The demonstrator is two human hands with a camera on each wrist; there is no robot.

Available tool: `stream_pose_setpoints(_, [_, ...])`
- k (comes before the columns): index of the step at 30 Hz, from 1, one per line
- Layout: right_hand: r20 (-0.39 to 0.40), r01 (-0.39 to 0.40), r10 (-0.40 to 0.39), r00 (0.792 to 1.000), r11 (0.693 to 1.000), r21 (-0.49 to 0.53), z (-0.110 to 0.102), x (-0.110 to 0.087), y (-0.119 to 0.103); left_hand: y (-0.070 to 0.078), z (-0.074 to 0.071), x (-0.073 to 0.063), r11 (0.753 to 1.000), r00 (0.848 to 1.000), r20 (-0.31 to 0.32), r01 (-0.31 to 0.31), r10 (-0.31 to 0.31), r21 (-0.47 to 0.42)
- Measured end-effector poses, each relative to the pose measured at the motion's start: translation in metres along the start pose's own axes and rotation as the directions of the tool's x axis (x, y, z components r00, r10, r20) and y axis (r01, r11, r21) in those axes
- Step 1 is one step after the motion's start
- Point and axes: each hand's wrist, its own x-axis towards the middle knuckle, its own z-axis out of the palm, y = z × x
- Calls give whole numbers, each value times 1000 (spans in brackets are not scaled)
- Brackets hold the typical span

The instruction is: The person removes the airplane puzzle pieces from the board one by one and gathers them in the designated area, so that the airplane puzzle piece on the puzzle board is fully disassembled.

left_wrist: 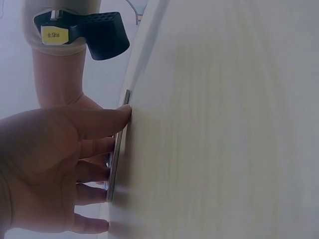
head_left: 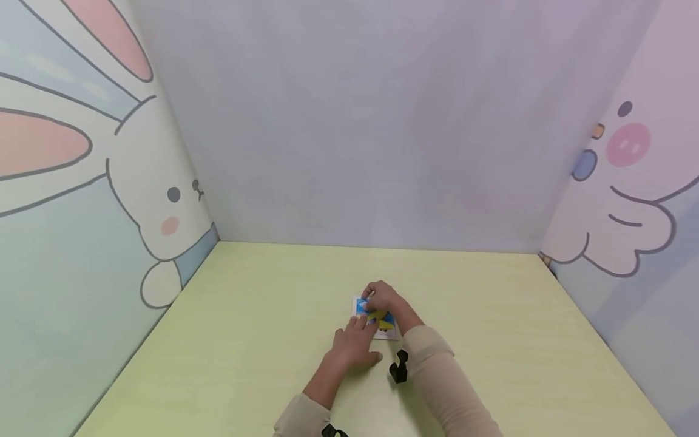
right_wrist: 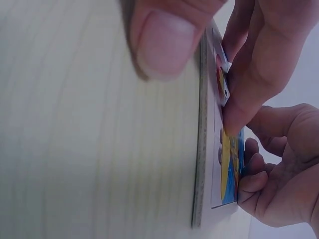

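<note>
A small flat picture board [head_left: 389, 334] with a white border and a blue and yellow picture lies on the table [head_left: 262, 340]. My left hand [head_left: 355, 347] rests on its near left part, fingers spread and nearly straight. The left thumb [right_wrist: 167, 45] reaches out to the side, off the board. At the far edge of the board, my right hand [head_left: 384, 298] bends over the picture with curled fingers. Its fingertips meet the picture surface in the right wrist view; I cannot tell whether they pinch a piece. Both hands hide much of the picture.
A black wrist mount [head_left: 400, 367] sits on the right forearm, close to the left thumb. Walls enclose the table: a rabbit drawing [head_left: 158, 206] on the left, a pale animal drawing [head_left: 628, 182] on the right, and a plain grey back wall [head_left: 377, 133].
</note>
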Motion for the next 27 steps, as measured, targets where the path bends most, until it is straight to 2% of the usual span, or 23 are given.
stream_pose_setpoints(11, [-31, 1, 0, 1000, 1000, 31, 2, 2, 7, 1, -1, 3, 1000, 1000, 11, 3, -3, -10])
stream_pose_setpoints(18, [-56, 90, -88, 995, 996, 30, 0, -2, 8, 0, -2, 2, 999, 1000, 3, 17, -17, -28])
stream_pose_setpoints(27, [-62, 36, -33, 998, 998, 50, 1, -1, 11, 2, -2, 2, 1000, 1000, 9, 6, -6, -25])
